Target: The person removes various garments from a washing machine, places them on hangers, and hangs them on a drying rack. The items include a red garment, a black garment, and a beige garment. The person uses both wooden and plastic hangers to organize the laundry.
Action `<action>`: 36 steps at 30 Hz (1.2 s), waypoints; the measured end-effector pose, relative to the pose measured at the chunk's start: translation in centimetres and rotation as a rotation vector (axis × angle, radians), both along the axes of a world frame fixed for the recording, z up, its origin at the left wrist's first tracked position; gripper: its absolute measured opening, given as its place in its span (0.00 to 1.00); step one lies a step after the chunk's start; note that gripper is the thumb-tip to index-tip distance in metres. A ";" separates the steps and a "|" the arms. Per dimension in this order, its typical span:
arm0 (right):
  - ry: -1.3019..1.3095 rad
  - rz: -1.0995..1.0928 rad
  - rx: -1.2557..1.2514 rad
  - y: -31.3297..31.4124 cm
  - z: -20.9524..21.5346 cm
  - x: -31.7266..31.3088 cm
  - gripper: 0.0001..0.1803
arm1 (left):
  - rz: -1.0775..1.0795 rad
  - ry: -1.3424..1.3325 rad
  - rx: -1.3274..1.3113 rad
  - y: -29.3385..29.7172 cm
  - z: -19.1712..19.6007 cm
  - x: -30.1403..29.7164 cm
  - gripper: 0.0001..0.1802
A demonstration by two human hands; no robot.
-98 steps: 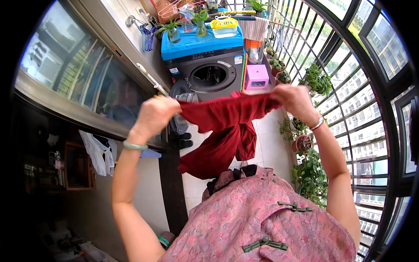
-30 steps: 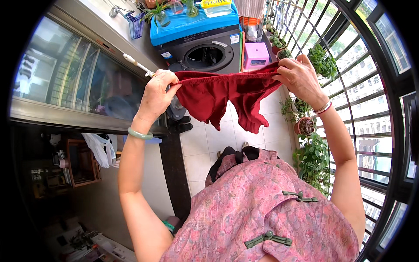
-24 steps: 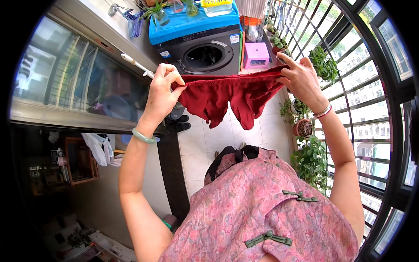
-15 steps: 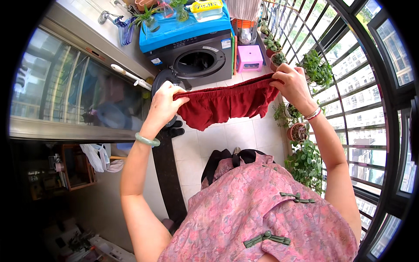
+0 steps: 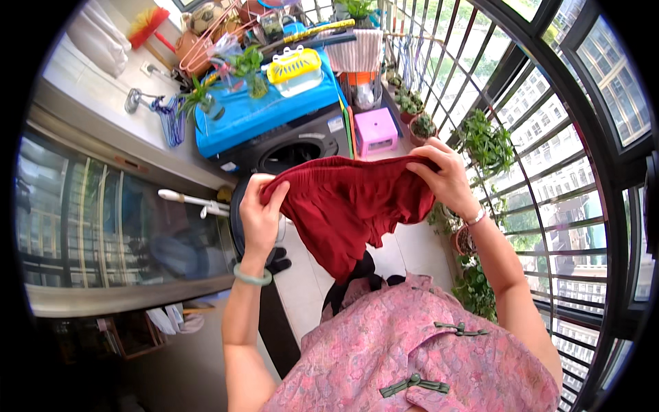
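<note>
Between my hands hangs a pair of dark red shorts [image 5: 347, 206] with a gathered elastic waistband along the top. My left hand [image 5: 261, 213] pinches the waistband's left end between thumb and fingers. At the right end, my right hand [image 5: 444, 180] grips the band the same way. The fabric droops in folds, its left side lower than its right. Behind the shorts stands a dark front-loading washing machine [image 5: 322, 130], whose round opening [image 5: 292, 154] is partly hidden by the cloth.
A blue cover [image 5: 226, 137] on the washer carries plants and a yellow basket [image 5: 294, 67]. A pink stool [image 5: 376, 132] stands beside it. Blue hangers [image 5: 171, 120] hang at the left wall. Potted plants [image 5: 484, 141] line the barred window on the right. A white-handled pole [image 5: 185, 199] leans near the glass door.
My view has tilted up, showing more behind the washer. Both hands have lowered relative to it, and the shorts now hang longer, with more of the front spread toward me.
</note>
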State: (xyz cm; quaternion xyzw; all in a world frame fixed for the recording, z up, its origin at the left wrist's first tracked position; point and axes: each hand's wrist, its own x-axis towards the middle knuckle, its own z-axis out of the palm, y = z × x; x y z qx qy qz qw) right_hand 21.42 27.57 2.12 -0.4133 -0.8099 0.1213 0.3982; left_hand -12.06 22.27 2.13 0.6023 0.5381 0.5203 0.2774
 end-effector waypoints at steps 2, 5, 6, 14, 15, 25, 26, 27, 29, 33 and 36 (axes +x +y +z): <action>0.238 -0.052 -0.150 0.3 1.5 -0.2 0.09 | -0.091 -0.254 -0.033 0.7 0.2 0.2 0.08; 0.240 0.005 -0.210 2.4 3.1 -1.7 0.10 | -0.301 -0.485 -0.117 4.2 1.1 3.0 0.10; 0.304 0.011 -0.234 3.0 2.7 -2.2 0.11 | -0.410 -0.534 -0.124 5.3 0.7 3.4 0.10; 0.689 0.253 -0.439 7.4 2.5 -5.1 0.10 | -0.925 -0.809 -0.299 14.2 -2.1 6.6 0.14; 0.745 0.291 -0.497 8.5 2.1 -5.0 0.10 | -0.954 -0.870 -0.306 15.1 -2.9 7.2 0.14; 1.139 0.004 -1.051 26.1 -5.0 -1.0 0.14 | -0.615 -0.918 -0.417 24.1 -5.9 9.7 0.10; 1.120 -0.014 -1.072 28.5 -6.6 -0.7 0.14 | -0.593 -0.916 -0.433 25.4 -6.5 10.2 0.09; 1.102 -0.026 -1.097 31.1 -8.4 -0.4 0.14 | -0.565 -0.911 -0.449 26.7 -6.9 10.6 0.09; 0.955 -0.145 -0.966 36.6 -12.7 0.7 0.15 | -0.609 -0.921 -0.504 28.9 -7.6 11.7 0.09; 0.542 -0.491 -0.541 47.5 -19.9 3.7 0.17 | -0.544 -0.829 -0.573 33.3 -9.4 14.5 0.09; 0.305 -0.641 -0.426 53.7 -22.5 4.7 0.16 | -0.473 -0.822 -0.630 36.7 -10.7 16.6 0.08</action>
